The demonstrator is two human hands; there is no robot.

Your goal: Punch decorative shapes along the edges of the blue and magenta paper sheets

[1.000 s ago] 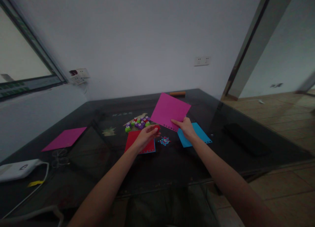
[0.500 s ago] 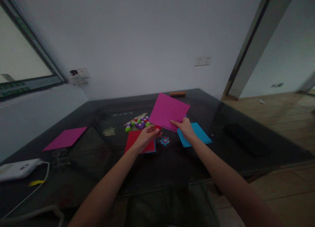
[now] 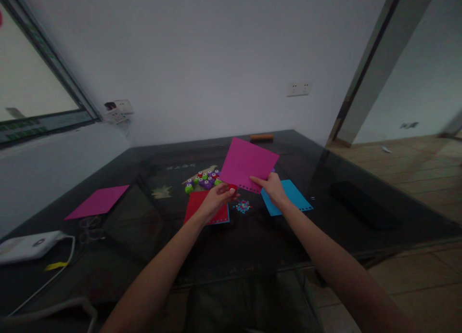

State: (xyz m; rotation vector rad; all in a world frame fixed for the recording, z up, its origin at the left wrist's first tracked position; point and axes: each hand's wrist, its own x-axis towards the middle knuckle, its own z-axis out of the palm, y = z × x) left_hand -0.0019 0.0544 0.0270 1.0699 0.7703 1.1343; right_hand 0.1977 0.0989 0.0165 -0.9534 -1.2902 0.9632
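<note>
Pinching pink sheet (image 3: 249, 160) w/ right hand (image 3: 273, 187), prob light/bendy, best held by holed edge nr fingers (image 3: 258, 180). Gripping red gadget (image 3: 233, 186) w/ left hand (image 3: 216, 197).

the left hand (image 3: 218, 198) covers most of a red piece (image 3: 233, 186), its shape unclear, and hides part of the red sheet (image 3: 195, 203). the magenta sheet (image 3: 249, 163) leaves only a sliver of something purple (image 3: 273, 170) showing. the scattered bits (image 3: 243, 206) are too small to make out, the pale lettering (image 3: 181, 167) too blurred to read; the left edge cuts off the white device (image 3: 31, 248).
</note>
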